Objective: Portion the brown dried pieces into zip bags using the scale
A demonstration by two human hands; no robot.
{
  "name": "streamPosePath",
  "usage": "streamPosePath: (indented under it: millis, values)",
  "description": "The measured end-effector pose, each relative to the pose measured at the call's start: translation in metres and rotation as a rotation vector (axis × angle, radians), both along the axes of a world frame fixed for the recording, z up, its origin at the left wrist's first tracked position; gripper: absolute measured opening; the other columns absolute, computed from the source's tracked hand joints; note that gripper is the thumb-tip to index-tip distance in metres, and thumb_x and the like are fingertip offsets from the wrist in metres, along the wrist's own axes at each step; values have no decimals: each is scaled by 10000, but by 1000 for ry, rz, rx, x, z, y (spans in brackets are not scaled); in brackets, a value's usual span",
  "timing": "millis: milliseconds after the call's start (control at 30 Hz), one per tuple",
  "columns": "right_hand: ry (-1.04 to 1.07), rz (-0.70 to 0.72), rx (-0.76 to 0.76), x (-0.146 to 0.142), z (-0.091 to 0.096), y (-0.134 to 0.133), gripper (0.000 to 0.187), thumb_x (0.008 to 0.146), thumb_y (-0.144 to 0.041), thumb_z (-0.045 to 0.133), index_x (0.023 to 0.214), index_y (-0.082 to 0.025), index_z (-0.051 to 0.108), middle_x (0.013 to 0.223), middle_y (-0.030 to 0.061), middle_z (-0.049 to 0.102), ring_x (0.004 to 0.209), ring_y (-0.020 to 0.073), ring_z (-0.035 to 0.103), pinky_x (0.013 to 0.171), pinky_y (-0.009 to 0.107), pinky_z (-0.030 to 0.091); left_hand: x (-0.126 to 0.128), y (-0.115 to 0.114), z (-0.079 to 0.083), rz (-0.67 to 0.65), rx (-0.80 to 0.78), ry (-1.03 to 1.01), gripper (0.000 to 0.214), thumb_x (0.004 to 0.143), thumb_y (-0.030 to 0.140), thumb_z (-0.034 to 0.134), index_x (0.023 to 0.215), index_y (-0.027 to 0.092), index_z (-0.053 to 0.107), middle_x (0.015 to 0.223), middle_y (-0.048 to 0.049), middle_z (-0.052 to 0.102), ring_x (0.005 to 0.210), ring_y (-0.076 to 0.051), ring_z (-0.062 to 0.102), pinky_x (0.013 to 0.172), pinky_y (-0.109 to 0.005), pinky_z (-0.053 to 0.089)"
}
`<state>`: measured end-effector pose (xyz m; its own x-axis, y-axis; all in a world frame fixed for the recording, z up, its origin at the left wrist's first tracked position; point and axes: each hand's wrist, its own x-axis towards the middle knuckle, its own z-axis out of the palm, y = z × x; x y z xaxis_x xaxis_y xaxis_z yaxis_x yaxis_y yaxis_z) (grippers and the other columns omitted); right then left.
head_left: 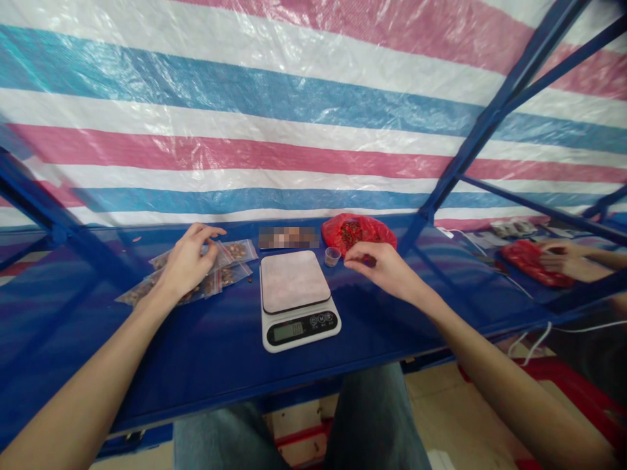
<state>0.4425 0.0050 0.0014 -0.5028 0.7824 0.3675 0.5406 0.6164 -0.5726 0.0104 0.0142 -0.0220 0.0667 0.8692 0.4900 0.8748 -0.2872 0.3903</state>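
Just beside the right grip [379,269], a small plastic cup [332,256].

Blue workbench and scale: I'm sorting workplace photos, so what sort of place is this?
Likely a makeshift packing station: digital scale, small clear bags of brown pieces, striped tarpaulin wall.

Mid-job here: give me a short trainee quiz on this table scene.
1. Which is nearer the crumpled red plastic bag: the left hand or the right hand?
2. True or false: the small clear plastic cup stands on the white digital kitchen scale.
3. What lies under the left hand?

Key: 1. right hand; 2. false; 3. clear plastic bags of brown pieces.
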Motion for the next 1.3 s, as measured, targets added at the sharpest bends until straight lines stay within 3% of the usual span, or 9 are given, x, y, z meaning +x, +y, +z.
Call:
streamPosePath:
  millis: [200,367,533,600,733,833,1067,1200,1300]
  values:
    - [121,-14,-23,-25,6,39,166,928,-331,694,940,-180,761,827,44,765,720,190,667,668,301,499,-4,-1,1,14,-19,1,409,891,274,462,1196,177,716,1180,-97,657,949,-229,673,916,-383,521]
    - [-25,21,53,-19,-8,18,112,951,-252,694,922,-179,775,845,47,745,706,167,647,662,281,467,-4,0,2,17,-36,16,404,886,269,459,1175,177,726,1156,-98,658,934,-232,674,929,-397,527]
    - [-306,68,93,-26,-22,-4,146,963,-228,723,1092,-209,788,922,52,746,803,188,678,723,283,455,-5,1,2,21,-37,17,395,871,269,470,1161,199,730,1127,-91,664,939,-245,681,924,-405,541]
    - [-344,55,93,-29,-25,-6,107,961,-201,722,1043,-208,792,948,52,748,823,185,682,718,275,443,-5,0,2,30,-39,20,401,868,272,465,1159,197,729,1129,-93,664,939,-252,682,923,-417,542]
    - [-308,-1,124,-26,-22,-5,57,937,-204,749,886,-190,768,854,35,737,748,167,651,668,269,411,-5,0,2,21,-40,19,411,875,276,452,1164,175,726,1132,-105,659,950,-264,678,934,-441,538]
    - [-112,-83,158,-21,-13,2,99,945,-254,741,876,-189,771,815,32,735,681,155,618,645,273,417,-5,0,2,18,-41,21,408,880,273,450,1164,180,728,1137,-102,656,952,-256,676,929,-427,532]
    - [54,-163,63,6,-4,59,180,917,-299,699,992,-175,806,813,50,773,631,173,644,613,285,483,-7,2,1,27,-27,6,413,870,262,459,1167,182,734,1137,-97,661,951,-247,679,939,-404,531]
    - [-69,-212,47,23,-13,107,207,792,-81,642,902,-164,797,854,66,803,750,217,730,750,320,563,-8,4,-1,17,-29,17,420,864,263,457,1166,172,734,1120,-97,664,956,-242,676,943,-386,533]
    - [-196,-118,127,18,-24,127,253,798,-60,635,972,-157,791,1045,111,812,954,265,745,918,384,570,-8,4,-1,19,-34,18,416,875,268,451,1166,176,733,1128,-95,661,957,-237,671,936,-384,530]
